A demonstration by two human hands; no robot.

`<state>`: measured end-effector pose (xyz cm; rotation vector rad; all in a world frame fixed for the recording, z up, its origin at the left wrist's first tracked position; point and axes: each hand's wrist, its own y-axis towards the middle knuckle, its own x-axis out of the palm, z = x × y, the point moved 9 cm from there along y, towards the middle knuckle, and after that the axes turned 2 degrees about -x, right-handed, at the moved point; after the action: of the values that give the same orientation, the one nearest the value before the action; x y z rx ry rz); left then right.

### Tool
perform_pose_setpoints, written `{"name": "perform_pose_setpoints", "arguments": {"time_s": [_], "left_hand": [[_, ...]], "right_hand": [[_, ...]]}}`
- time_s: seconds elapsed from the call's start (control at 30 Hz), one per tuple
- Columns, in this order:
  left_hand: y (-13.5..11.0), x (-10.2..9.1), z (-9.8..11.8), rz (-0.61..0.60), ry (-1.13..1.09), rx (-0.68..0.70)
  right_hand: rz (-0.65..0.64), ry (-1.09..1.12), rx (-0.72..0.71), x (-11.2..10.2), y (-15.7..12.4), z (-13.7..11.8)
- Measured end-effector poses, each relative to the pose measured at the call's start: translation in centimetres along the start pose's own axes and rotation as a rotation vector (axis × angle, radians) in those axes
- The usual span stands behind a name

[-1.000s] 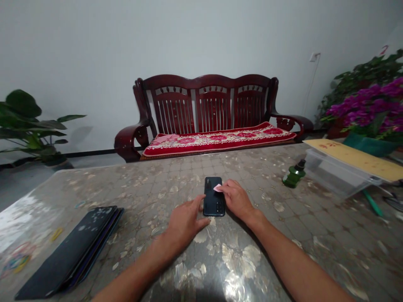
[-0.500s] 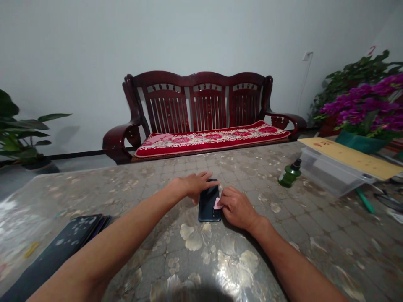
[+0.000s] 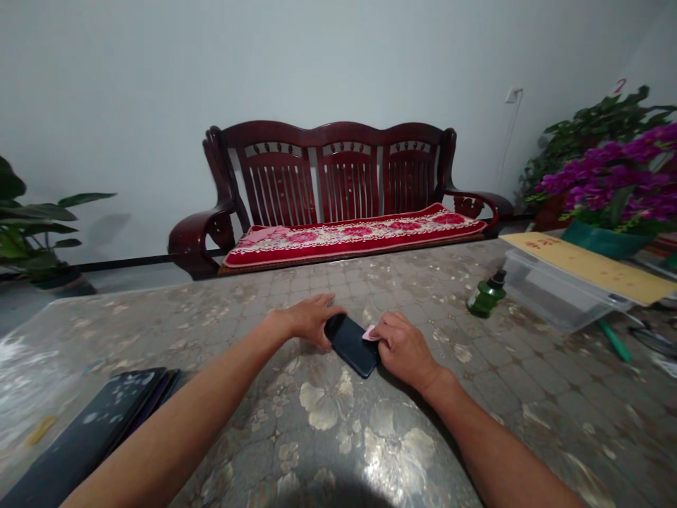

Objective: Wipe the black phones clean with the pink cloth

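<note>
Hands on a dark phone
On the tabletop the left hand lies open, fingers steadying the slanted phone's far end. The right hand is curled, pinching a small pink cloth against the phone's right edge. Wiping looks only part done; most of the phone lies bare. Farther back stands a green bottle.

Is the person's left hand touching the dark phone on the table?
Touching. The head view shows the left hand wrapped over the far end of the phone, no gap visible. The right hand holds a pink cloth against it.
</note>
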<state>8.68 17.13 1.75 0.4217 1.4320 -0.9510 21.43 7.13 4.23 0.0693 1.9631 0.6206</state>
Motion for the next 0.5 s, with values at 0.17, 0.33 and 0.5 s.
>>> {"name": "perform_pose_setpoints", "arguments": {"time_s": [0.17,0.33,0.5], "left_hand": [[-4.0,1.0,-0.8,0.250,-0.187,-0.068],[-7.0,1.9,0.3,0.399,-0.195,-0.274],[-8.7,3.2,1.5,0.402,-0.283,-0.310]], "right_hand": [[-0.017,-0.055,0.122,-0.2,0.1,1.0],[-0.086,-0.162,0.152,0.3,0.2,0.7],[-0.127,-0.221,0.166,0.6,0.6,0.3]]}}
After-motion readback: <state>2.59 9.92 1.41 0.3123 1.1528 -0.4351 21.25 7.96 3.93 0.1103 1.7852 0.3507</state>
